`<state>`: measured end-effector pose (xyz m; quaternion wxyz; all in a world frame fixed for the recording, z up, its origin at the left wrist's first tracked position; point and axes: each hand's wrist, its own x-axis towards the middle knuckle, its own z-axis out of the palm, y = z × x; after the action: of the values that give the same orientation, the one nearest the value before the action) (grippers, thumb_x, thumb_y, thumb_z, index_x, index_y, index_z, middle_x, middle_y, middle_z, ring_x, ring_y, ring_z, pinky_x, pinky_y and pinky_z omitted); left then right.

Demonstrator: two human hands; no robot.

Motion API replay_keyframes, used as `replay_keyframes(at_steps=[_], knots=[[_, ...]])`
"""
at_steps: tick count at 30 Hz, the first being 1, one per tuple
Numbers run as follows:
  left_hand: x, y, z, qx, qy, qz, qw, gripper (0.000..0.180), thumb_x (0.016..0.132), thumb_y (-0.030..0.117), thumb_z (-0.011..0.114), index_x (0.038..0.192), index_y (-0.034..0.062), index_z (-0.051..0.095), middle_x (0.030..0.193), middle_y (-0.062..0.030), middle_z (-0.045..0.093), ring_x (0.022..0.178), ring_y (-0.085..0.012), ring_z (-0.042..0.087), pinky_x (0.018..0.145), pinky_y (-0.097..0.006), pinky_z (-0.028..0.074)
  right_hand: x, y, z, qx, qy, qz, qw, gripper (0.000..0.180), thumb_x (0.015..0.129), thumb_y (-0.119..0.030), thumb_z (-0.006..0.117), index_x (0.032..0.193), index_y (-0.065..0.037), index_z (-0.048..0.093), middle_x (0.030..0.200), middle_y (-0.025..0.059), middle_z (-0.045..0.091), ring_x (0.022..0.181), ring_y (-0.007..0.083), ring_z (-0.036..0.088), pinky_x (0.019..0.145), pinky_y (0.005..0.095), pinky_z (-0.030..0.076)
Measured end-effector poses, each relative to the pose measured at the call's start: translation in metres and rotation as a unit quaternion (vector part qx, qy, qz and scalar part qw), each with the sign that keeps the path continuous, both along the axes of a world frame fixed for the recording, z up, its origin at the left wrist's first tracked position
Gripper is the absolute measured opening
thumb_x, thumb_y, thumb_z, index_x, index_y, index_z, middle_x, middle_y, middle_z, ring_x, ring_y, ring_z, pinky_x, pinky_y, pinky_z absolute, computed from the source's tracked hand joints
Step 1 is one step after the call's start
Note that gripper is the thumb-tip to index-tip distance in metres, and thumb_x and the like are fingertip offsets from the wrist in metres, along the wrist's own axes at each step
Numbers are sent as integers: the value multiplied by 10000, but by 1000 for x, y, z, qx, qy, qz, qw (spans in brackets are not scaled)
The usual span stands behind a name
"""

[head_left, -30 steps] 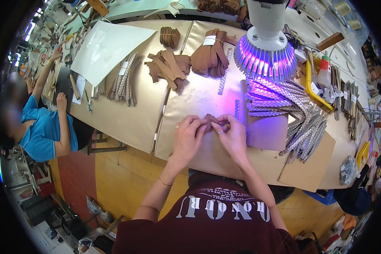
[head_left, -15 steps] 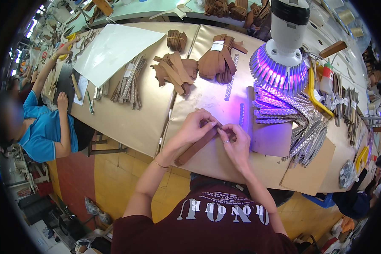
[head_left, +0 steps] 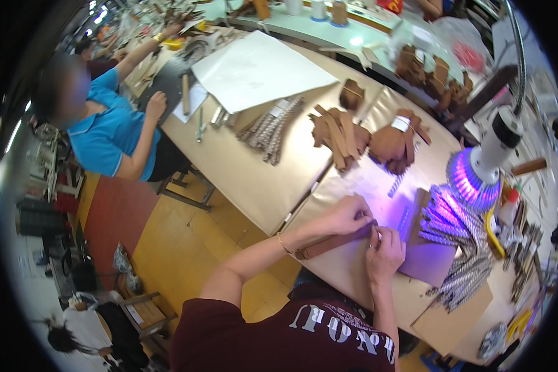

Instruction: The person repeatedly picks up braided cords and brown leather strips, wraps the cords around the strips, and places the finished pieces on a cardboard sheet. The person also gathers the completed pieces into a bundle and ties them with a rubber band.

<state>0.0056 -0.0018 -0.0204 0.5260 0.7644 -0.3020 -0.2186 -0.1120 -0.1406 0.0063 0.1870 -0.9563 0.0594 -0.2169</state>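
Observation:
A brown leather-like strip (head_left: 330, 247) slants over the near edge of the table, its upper end between my hands. My left hand (head_left: 352, 214) has thumb and fingers closed on that end. Right beside it, my right hand (head_left: 387, 253), with a ring on one finger, pinches the same end from the other side. The fingertips hide the very tip. Past my right hand, a short braided strip (head_left: 405, 218) lies on the table in purple light.
A lamp with a glowing purple head (head_left: 475, 178) stands over a pile of braided strips (head_left: 456, 217) at right. Bundles of brown strips (head_left: 390, 146) lie beyond my hands. A white sheet (head_left: 263, 68) covers the far left table. A co-worker in blue (head_left: 115, 133) sits at left.
The view has swung left and tilted, so the table and lamp appear shifted right. Both hands remain at the end of the brown strip.

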Motion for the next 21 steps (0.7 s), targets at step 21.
replay_keyframes(at_steps=[21], knots=[[-17, -2, -2, 82, -111, 62, 989, 126, 879, 139, 618, 925, 27, 650, 943, -149, 624, 908, -337, 617, 799, -421, 502, -16, 6, 46, 204, 75, 208, 954, 145, 783, -30, 726, 879, -58, 621, 1079, 100, 675, 973, 321, 628, 880, 432, 475]])
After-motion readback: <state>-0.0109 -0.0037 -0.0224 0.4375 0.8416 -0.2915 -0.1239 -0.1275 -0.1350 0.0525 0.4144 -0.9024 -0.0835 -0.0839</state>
